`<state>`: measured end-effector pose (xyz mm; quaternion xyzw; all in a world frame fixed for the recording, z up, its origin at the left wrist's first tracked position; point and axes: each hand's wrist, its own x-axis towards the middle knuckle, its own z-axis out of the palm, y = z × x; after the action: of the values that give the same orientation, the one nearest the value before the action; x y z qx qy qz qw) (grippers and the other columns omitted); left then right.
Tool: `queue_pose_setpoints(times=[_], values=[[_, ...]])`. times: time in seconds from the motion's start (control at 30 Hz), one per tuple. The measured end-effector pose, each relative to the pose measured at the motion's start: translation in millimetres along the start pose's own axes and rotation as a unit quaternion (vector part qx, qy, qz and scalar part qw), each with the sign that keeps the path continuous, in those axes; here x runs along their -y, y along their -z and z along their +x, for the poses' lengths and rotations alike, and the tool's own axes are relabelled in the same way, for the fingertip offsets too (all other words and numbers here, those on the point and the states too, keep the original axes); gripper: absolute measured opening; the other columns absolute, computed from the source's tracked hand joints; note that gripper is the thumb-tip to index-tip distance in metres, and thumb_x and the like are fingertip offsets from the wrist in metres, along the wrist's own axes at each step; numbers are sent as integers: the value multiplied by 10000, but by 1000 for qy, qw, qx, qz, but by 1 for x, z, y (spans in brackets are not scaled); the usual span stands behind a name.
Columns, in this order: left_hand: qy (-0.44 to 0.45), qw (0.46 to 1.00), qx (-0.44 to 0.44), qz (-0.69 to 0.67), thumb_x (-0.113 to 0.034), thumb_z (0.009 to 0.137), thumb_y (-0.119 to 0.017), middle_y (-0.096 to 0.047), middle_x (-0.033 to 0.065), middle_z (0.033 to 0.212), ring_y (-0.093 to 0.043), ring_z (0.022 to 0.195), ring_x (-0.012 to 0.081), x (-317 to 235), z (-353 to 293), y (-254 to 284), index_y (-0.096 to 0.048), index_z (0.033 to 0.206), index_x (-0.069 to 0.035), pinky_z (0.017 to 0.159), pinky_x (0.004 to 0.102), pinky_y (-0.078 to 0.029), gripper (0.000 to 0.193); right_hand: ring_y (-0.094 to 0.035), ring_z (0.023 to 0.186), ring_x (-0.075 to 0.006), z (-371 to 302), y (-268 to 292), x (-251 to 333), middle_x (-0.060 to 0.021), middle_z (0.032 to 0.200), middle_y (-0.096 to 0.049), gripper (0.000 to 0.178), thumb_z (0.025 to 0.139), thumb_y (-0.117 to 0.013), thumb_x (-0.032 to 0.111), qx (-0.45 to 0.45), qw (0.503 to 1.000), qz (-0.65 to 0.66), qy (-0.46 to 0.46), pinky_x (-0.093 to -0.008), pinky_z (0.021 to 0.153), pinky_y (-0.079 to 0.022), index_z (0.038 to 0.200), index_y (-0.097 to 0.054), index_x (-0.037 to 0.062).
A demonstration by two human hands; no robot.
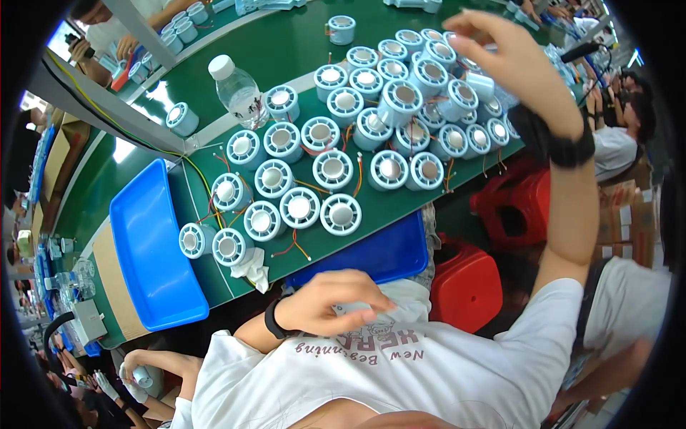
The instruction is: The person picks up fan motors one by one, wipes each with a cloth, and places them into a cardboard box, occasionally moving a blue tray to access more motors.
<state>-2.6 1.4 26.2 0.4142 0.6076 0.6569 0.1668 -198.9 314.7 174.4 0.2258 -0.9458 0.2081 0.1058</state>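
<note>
1. Two bare hands show in my head view, and I see nothing gripped in either.
2. My right hand [493,46] is raised at the far end of its reach, fingers bent and spread from the thumb, over the crowded end of the light-blue cylinders [333,169]. I cannot tell whether its fingertips touch the nearest one.
3. My left hand [336,302] hangs loosely half-curled in front of the white shirt [457,372], thumb apart from the fingers, a black wristband [274,319] behind it.
4. Those cylinders stand on the green table [382,207] beyond the left hand, densest just below and left of the right one; several lean on others. Red and yellow wires [359,170] trail among them.
5. Left of the right hand, past some cylinders, stands a clear bottle [241,93] with a white cap.
6. Well left of my left hand lies a long blue tray [151,250]; nearer, beyond its wrist, a crumpled white tissue [254,270].
7. Just beyond my left fingers, below the table edge, is another blue tray [394,252]; to their right, a red stool [468,289].
</note>
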Motion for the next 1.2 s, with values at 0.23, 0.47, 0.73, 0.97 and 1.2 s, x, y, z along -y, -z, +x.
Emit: queue_pose_setpoints(times=[0.23,0.47,0.73,0.97,1.2], values=[[-79,976,140,-146,-69,939,-637,-690,106,1070,-643,971,274,29,23,-8,-679,1189,-24,867,378,-498,257,-627,1126,-347,205,-71,-6,-214,1232,-656,711,752,-762,307,329,896,-289,69,-412,951,-499,1376,-542,48],[-61,977,120,-163,-80,954,-618,-649,118,1083,-622,991,289,36,22,13,-658,1229,-16,892,380,-483,285,-670,1040,-294,263,-178,-70,-125,1123,-690,690,676,-883,228,314,856,-393,113,-393,873,-544,1293,-593,122],[-47,970,121,-203,-46,953,-601,-625,141,1099,-606,1005,297,41,18,14,-658,1223,-6,880,377,-494,279,-626,1092,-317,241,-78,-22,-197,1213,-652,693,703,-798,221,321,901,-282,75,-407,900,-504,1333,-566,50],[-118,993,-16,-2,-97,882,-723,-566,199,1242,-626,1013,317,19,15,5,-586,1322,-19,879,388,-515,468,-584,1022,-297,50,47,118,-179,1164,-554,607,805,-720,255,107,990,-89,-37,-431,890,-496,1346,-536,49],[-238,906,-286,203,-84,767,-839,-504,240,1355,-591,1167,321,19,56,-21,-404,1500,-48,973,404,-498,854,-664,920,-157,-113,-3,99,-117,1055,-674,500,892,-676,181,189,913,342,-119,-311,718,-576,1336,-528,3]])
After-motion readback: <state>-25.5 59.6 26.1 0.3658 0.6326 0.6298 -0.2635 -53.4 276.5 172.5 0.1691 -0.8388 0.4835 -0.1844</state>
